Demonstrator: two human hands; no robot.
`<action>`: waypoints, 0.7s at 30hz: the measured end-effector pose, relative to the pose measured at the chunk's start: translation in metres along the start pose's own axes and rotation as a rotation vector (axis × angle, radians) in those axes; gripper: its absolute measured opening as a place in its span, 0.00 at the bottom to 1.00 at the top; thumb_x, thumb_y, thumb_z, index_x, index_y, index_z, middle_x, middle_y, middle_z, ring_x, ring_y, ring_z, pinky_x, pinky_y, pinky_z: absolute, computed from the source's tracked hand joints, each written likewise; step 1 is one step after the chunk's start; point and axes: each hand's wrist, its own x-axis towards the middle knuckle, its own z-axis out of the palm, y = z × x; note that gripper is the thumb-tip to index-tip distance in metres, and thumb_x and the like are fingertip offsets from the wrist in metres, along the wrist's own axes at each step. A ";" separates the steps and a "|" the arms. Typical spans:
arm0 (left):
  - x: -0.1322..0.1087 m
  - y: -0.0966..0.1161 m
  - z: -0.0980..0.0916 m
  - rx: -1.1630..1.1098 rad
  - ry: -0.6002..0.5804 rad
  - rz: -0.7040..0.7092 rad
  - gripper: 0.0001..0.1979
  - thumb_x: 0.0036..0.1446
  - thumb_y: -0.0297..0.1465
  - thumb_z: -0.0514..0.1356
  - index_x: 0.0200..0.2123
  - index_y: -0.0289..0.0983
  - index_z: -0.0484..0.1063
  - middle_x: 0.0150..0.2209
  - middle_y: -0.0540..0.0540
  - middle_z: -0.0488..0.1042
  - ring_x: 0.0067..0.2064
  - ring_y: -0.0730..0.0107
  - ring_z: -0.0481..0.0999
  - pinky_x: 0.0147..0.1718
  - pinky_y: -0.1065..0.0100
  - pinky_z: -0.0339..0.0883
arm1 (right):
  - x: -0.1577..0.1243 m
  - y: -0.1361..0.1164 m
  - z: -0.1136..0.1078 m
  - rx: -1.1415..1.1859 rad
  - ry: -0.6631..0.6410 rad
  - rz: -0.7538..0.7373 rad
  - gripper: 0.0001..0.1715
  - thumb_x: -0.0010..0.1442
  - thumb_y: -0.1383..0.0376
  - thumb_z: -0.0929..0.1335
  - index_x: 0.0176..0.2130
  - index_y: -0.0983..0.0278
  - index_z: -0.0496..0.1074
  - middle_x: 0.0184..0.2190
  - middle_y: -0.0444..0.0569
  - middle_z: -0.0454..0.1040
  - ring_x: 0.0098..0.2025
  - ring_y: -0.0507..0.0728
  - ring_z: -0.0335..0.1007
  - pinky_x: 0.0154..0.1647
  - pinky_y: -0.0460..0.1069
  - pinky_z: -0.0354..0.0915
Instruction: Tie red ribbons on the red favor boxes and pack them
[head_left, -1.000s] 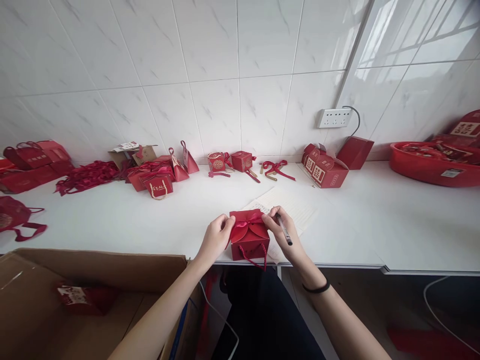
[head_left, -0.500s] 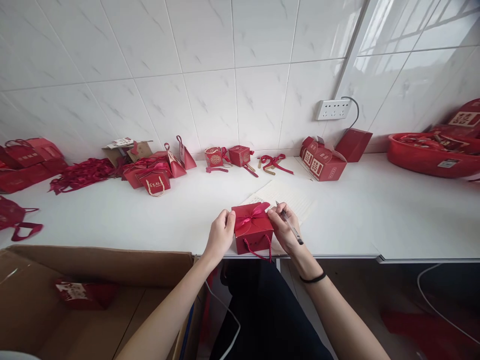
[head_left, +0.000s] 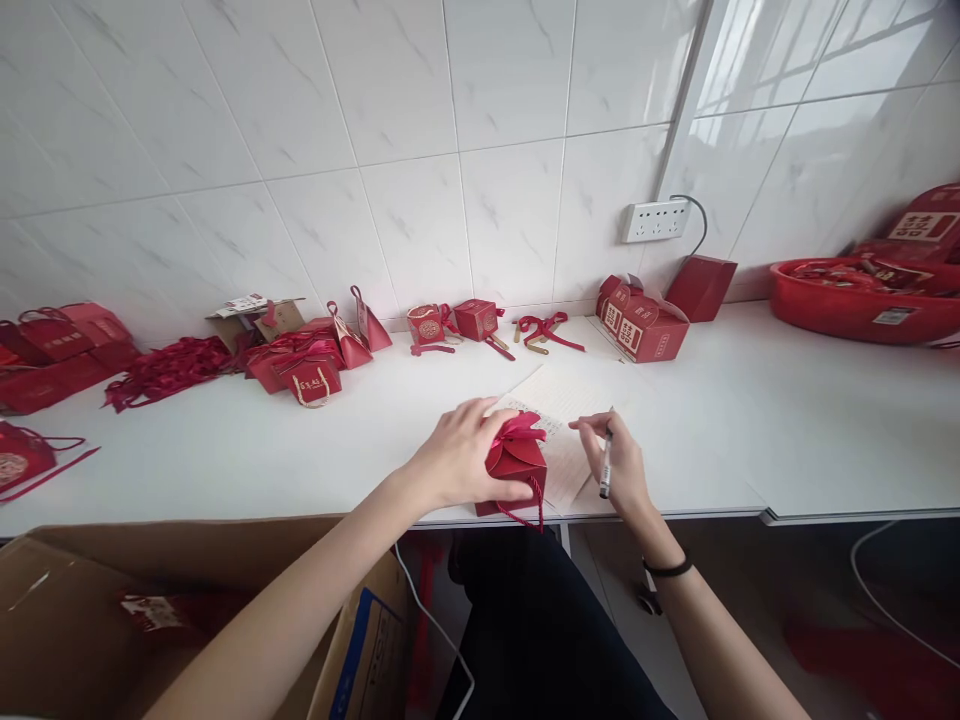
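A red gift box with a pink ribbon bow on top and a twisted cord handle stands at the table's front edge. My left hand is wrapped over it from the left, thumb on the near side and fingers across the far side. To its right, my right hand is apart from the box and holds a pen, with the index finger pointing left. Under and behind the box lie sheets of lined paper, with handwriting near the box.
Along the wall are small red boxes, a ribbon pile, a pair of larger red boxes and a red basin. An open cardboard carton stands below the table's left front, with a red box inside.
My left hand has moved from the box's left side to over its top. My right hand has let go of the box and moved right, still with the pen.
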 end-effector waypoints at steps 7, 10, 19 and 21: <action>-0.001 -0.031 -0.020 -0.412 0.079 -0.120 0.34 0.44 0.38 0.65 0.57 0.43 0.63 0.58 0.43 0.64 0.58 0.50 0.63 0.57 0.52 0.57 | -0.003 0.016 0.003 -0.260 -0.417 -0.099 0.12 0.58 0.56 0.59 0.36 0.61 0.63 0.38 0.57 0.73 0.39 0.64 0.71 0.40 0.58 0.64; -0.025 -0.056 -0.053 -0.920 0.364 -0.381 0.29 0.44 0.39 0.64 0.51 0.37 0.67 0.50 0.41 0.72 0.50 0.48 0.71 0.49 0.52 0.66 | -0.003 0.022 0.004 -0.293 -0.428 -0.144 0.13 0.59 0.56 0.58 0.37 0.61 0.63 0.39 0.58 0.72 0.41 0.65 0.71 0.41 0.58 0.65; -0.146 -0.087 -0.071 -1.627 1.147 -0.616 0.28 0.56 0.41 0.44 0.55 0.32 0.62 0.42 0.31 0.74 0.39 0.47 0.76 0.35 0.46 0.71 | 0.004 0.065 0.001 -0.401 -0.388 -0.276 0.16 0.54 0.51 0.61 0.34 0.57 0.69 0.34 0.53 0.77 0.34 0.64 0.76 0.29 0.53 0.71; -0.170 -0.093 -0.061 -1.680 1.142 -0.565 0.28 0.57 0.40 0.45 0.58 0.32 0.59 0.43 0.31 0.74 0.39 0.46 0.76 0.34 0.46 0.70 | 0.010 0.084 0.002 -0.448 -0.456 -0.326 0.16 0.53 0.51 0.64 0.35 0.58 0.71 0.33 0.51 0.77 0.32 0.63 0.76 0.26 0.51 0.71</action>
